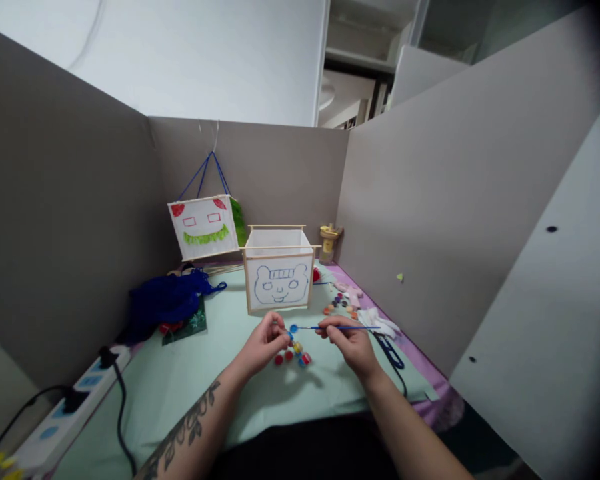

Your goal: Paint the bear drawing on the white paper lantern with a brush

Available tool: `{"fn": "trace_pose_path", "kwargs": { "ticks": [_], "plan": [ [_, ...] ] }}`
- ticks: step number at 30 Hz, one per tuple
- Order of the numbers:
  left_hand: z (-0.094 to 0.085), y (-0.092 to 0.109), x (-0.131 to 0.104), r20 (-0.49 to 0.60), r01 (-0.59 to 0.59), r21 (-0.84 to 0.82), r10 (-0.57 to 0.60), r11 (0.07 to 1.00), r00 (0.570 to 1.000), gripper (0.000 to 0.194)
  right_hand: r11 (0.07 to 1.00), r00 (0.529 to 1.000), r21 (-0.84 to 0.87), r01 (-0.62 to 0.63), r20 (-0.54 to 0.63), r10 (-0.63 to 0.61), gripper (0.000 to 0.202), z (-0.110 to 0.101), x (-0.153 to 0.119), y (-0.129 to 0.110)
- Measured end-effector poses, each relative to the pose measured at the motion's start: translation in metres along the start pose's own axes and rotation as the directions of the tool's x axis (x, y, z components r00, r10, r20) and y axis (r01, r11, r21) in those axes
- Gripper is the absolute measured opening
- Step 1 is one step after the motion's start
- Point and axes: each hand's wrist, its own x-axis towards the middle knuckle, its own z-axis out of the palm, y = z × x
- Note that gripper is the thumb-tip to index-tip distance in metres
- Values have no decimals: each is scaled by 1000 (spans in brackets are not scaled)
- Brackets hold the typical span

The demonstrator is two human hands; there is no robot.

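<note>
My left hand (269, 343) is closed on a strip of small paint pots (297, 347), with blue, yellow and red ones showing. In my right hand (347, 341) is a thin blue paintbrush (353, 327), held level between the fingers. Its tip points left, at the open blue pot (294, 329); whether it touches the paint is too small to tell. Loose red lids (279, 359) are below the pots. Just behind my hands stands a white box lantern (281, 283) with a wooden stick frame and a bear face outlined in blue on its front.
A decorated lantern (205, 229) hangs by blue cords at the back left. Blue cloth (165, 297) lies at left, a power strip (75, 407) at front left. To the right are more paint pots (339, 303), white cloth (380, 323) and dark scissors (390, 352). Grey panels (455, 200) enclose the table.
</note>
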Motion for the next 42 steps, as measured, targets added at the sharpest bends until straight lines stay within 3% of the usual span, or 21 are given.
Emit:
{"fn": "trace_pose_path", "kwargs": {
  "ticks": [7, 12, 15, 17, 22, 25, 30, 36, 42],
  "plan": [
    [-1, -4, 0, 30, -30, 38, 29, 999, 999, 32, 998, 1000, -56, -5, -17, 4, 18, 5, 0, -1],
    [-3, -10, -5, 10, -275, 267, 283, 924, 959, 18, 997, 990, 48, 67, -126, -60, 17, -3, -8, -5],
    [-5, -16, -10, -37, -423, 417, 480, 804, 876, 16, 977, 978, 144, 158, -161, -134, 16, -7, -14, -16],
    [-6, -20, -12, -53, -504, 478, 597, 719, 801, 23, 964, 972, 157, 216, -125, -198, 15, -7, -18, -27],
    [-8, -24, -8, 41, -702, 582, 847, 411, 530, 39, 931, 929, 10, 366, 48, -366, 12, -1, -25, -56],
    [-8, -21, -6, 87, -711, 629, 881, 314, 465, 42, 894, 894, -79, 442, 120, -431, 14, 3, -27, -64],
    [-6, -18, -6, 131, -719, 650, 896, 247, 425, 43, 859, 868, -152, 489, 179, -463, 14, 9, -26, -70],
    [-3, -13, -8, 178, -717, 666, 891, 203, 418, 41, 820, 851, -233, 523, 204, -484, 12, 13, -23, -75],
    [-1, -10, -8, 215, -724, 669, 888, 170, 407, 37, 849, 894, -283, 447, 177, -411, 9, 14, -21, -68]
  ]
}}
